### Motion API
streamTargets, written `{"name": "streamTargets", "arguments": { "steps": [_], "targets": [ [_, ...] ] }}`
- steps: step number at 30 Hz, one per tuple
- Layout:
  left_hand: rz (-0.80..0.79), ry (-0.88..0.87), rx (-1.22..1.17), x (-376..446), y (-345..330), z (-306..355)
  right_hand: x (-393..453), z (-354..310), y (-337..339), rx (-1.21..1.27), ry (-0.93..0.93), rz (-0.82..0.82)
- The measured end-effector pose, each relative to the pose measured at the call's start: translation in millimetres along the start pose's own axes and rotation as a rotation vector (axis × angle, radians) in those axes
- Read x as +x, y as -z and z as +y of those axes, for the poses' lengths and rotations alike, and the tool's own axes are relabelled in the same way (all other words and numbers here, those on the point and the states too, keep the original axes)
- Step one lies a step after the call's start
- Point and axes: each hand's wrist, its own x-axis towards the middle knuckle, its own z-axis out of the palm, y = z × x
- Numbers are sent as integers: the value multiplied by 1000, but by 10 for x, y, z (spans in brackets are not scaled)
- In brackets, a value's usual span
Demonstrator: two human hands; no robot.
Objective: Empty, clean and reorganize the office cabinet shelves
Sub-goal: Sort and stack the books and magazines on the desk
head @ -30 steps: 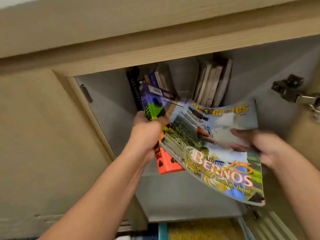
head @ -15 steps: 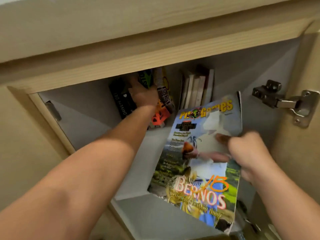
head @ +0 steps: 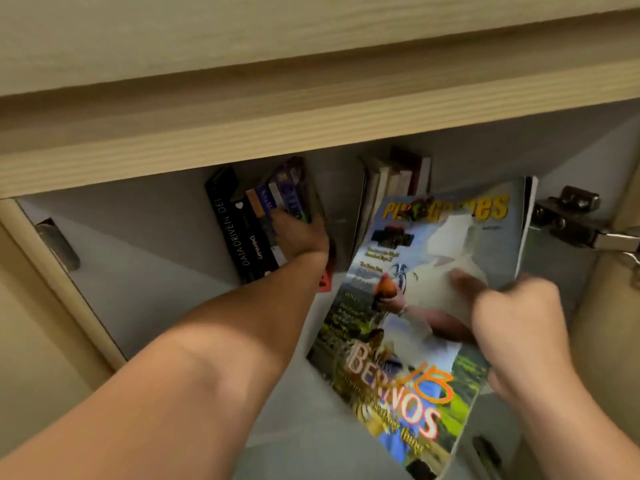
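- The right hand (head: pixel 519 327), at the lower right of the frame, grips a glossy magazine (head: pixel 426 323) by its right edge, thumb lying across the cover and fingers curled behind.
- The magazine is tilted, its lower corner toward the bottom of the frame and its yellow title at the top; it sits in front of the cabinet shelf (head: pixel 156 289), right of centre.
- The left forearm runs from the lower left up to the middle of the frame.
- The left hand (head: pixel 299 233) is inside the cabinet, against a leaning row of books (head: pixel 263 220); its fingers reach onto the spines, but whether they curl around a book is hidden.
- A black book (head: pixel 227 230) with white spine lettering stands at the left end of that row, tilted.
- A red-orange book corner (head: pixel 325 280) shows just below the left wrist.
- Farther back, upper centre, a second group of pale books (head: pixel 394 178) stands upright behind the magazine's top edge.
- A metal hinge (head: pixel 575 220) is fixed at the right edge; a smaller fitting (head: pixel 57 244) sits on the left wall.
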Motion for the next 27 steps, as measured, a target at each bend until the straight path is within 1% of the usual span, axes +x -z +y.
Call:
{"name": "streamTargets", "arguments": {
  "steps": [3,4,6,9,11,13,15,17,20,22,25,27],
  "targets": [
    [-107,33,87,-14,63,-62,201,-78,-311,-121,157,103],
    [-144,31,132,-16,94,-57,256,-113,-455,-148,211,114],
    [-213,23,207,2,152,-52,369,-114,-687,-194,326,110],
    [-315,38,254,72,194,-88,521,-171,-1010,-338,409,100],
    [-358,-11,310,113,224,-114,582,-216,-1185,-425,537,71],
    [-410,-74,398,150,250,-140,576,-259,-1302,-573,660,32],
    [-427,-91,442,180,272,-164,563,-270,-1348,-668,731,32],
    [-403,-81,391,200,277,-169,557,-289,-1354,-676,774,59],
    [-371,-111,282,233,241,-122,602,-307,-1351,-633,765,82],
    [-386,-113,331,282,204,-89,660,-294,-1393,-623,717,72],
    [-395,-120,426,370,143,-74,745,-138,-1569,-641,619,-20],
    [-393,-141,457,445,90,-85,847,93,-1710,-786,521,-127]
  ]
}}
